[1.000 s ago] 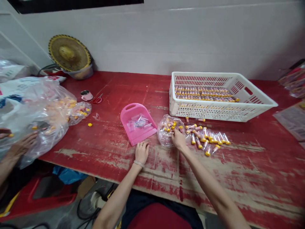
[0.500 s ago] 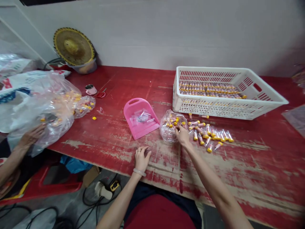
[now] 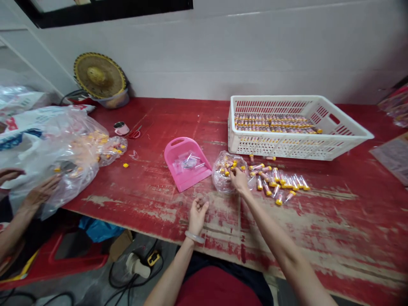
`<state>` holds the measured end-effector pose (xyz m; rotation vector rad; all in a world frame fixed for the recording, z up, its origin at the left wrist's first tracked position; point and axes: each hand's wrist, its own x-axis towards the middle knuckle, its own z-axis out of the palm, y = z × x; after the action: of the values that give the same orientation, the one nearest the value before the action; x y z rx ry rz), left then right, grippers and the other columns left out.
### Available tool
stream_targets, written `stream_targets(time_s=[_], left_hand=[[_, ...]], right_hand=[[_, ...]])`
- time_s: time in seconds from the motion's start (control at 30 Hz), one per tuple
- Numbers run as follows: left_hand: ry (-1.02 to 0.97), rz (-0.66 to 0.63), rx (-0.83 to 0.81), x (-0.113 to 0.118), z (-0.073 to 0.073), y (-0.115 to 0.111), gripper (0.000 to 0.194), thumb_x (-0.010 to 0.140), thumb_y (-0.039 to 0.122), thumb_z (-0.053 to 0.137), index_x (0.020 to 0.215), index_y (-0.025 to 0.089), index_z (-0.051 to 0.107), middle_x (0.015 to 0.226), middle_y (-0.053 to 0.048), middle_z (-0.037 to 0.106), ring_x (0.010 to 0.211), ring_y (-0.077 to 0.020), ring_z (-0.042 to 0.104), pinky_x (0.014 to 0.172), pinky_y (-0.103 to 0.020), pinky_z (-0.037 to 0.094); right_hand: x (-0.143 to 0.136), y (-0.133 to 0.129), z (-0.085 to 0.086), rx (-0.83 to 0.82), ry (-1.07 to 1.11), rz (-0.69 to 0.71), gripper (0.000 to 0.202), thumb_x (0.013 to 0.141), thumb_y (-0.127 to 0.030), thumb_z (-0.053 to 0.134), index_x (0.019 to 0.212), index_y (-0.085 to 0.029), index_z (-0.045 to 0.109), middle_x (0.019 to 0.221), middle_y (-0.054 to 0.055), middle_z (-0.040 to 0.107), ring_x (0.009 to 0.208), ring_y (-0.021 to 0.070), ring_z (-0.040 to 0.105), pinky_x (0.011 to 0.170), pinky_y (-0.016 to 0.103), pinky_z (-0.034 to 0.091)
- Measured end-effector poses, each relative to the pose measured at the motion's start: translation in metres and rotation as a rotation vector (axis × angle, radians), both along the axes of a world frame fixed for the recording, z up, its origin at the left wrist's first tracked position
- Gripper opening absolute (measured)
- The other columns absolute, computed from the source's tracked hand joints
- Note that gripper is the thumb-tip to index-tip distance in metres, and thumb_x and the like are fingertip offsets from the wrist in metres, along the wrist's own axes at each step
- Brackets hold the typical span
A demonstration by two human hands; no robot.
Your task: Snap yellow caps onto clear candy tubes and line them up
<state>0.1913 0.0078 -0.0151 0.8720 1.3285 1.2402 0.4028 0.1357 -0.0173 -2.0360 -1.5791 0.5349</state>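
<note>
My right hand (image 3: 239,180) reaches into a clear plastic bag (image 3: 220,182) of small yellow-capped tubes, its fingers pinched on something too small to name. Below the pink scoop (image 3: 188,180), my left hand (image 3: 198,212) is raised slightly over the table with curled fingers around something clear and hard to make out. The scoop holds clear plastic pieces (image 3: 190,161). Right of the bag lie loose yellow-capped tubes (image 3: 276,176), in front of a white crate (image 3: 296,144) with rows of similar tubes inside.
At the left, another person's hands (image 3: 43,191) touch a large clear bag (image 3: 84,170) with yellow pieces. A pink cup (image 3: 121,128), red scissors (image 3: 134,133) and a straw hat (image 3: 100,76) are further back. A flat clear packet (image 3: 393,157) lies far right.
My left hand has moved right and its fingers have curled up. My right hand stays at the bag. The view has shifted, and a second hand of the other person now shows.
</note>
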Motion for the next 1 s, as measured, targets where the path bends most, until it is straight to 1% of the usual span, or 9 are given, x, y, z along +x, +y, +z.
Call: stream_targets(time_s=[0.17,0.37,0.47,0.53,0.6,0.7,0.77,0.87,1.0], left_hand=[[-0.098,0.021,0.006,0.011,0.013,0.014,0.060,0.070,0.051,0.073,0.115,0.018,0.053,0.078,0.000,0.062,0.067,-0.0115,0.060,0.063,-0.022,0.048],[-0.177,-0.004,-0.039,0.034,0.024,0.010,0.053,0.069,0.047,0.074,0.106,0.017,0.052,0.083,-0.002,0.064,0.069,-0.0116,0.062,0.061,-0.022,0.047],[-0.202,0.044,-0.045,0.035,0.024,0.004,0.051,0.070,0.045,0.075,0.104,0.017,0.050,0.082,-0.001,0.063,0.068,-0.0115,0.061,0.062,-0.022,0.048],[-0.212,0.087,-0.039,0.033,0.023,0.005,0.051,0.069,0.045,0.075,0.104,0.018,0.049,0.081,-0.001,0.062,0.068,-0.0117,0.061,0.062,-0.023,0.048],[-0.215,0.150,-0.025,0.032,0.022,0.009,0.051,0.069,0.046,0.074,0.103,0.018,0.048,0.080,0.000,0.061,0.068,-0.0117,0.062,0.064,-0.024,0.049],[-0.232,0.199,0.008,0.035,0.023,0.017,0.051,0.070,0.045,0.073,0.103,0.019,0.046,0.083,0.000,0.061,0.069,-0.0114,0.062,0.068,-0.026,0.050],[-0.231,0.170,0.031,0.039,0.025,0.020,0.050,0.071,0.045,0.072,0.104,0.020,0.046,0.086,-0.001,0.061,0.072,-0.0117,0.062,0.069,-0.026,0.050],[-0.192,0.109,0.040,0.046,0.027,0.018,0.048,0.072,0.045,0.071,0.105,0.020,0.046,0.088,-0.002,0.062,0.074,-0.0123,0.063,0.069,-0.025,0.050],[-0.191,0.100,0.002,0.047,0.028,0.009,0.049,0.072,0.044,0.072,0.104,0.019,0.046,0.088,-0.003,0.063,0.074,-0.0126,0.063,0.067,-0.025,0.050]], right_hand=[[0.003,-0.028,0.006,0.024,0.043,0.014,0.028,0.092,-0.031,0.043,0.102,-0.016,0.063,0.095,0.010,0.071,0.085,0.0214,0.064,0.075,0.028,0.044],[-0.012,0.007,0.004,-0.001,0.136,-0.062,0.020,0.085,-0.024,0.054,0.100,-0.015,0.065,0.092,0.013,0.070,0.089,0.0231,0.064,0.083,0.032,0.042],[-0.013,0.005,0.005,0.040,0.230,-0.074,0.020,0.086,-0.028,0.053,0.094,-0.016,0.066,0.093,0.012,0.070,0.092,0.0221,0.063,0.083,0.032,0.042],[-0.010,-0.014,0.006,0.080,0.310,-0.067,0.025,0.085,-0.032,0.051,0.095,-0.016,0.067,0.093,0.011,0.070,0.089,0.0211,0.062,0.078,0.030,0.045],[-0.006,-0.043,0.007,0.097,0.387,-0.056,0.033,0.085,-0.040,0.049,0.094,-0.014,0.068,0.085,0.009,0.069,0.074,0.0189,0.061,0.065,0.027,0.046],[-0.006,-0.090,0.010,0.062,0.615,-0.067,0.044,0.078,-0.051,0.055,0.090,-0.011,0.070,0.063,0.003,0.062,0.046,0.0115,0.046,0.044,0.023,0.036],[-0.010,-0.115,0.012,0.029,0.874,-0.107,0.044,0.070,-0.052,0.066,0.086,-0.011,0.072,0.057,0.000,0.057,0.040,0.0071,0.036,0.039,0.021,0.028],[-0.019,-0.135,0.015,0.013,1.118,-0.184,0.040,0.059,-0.047,0.078,0.081,-0.013,0.074,0.056,-0.002,0.056,0.039,0.0048,0.033,0.038,0.020,0.023],[-0.025,-0.141,0.019,-0.018,1.132,-0.200,0.038,0.058,-0.044,0.079,0.080,-0.014,0.075,0.053,-0.002,0.055,0.040,0.0054,0.036,0.038,0.020,0.023]])
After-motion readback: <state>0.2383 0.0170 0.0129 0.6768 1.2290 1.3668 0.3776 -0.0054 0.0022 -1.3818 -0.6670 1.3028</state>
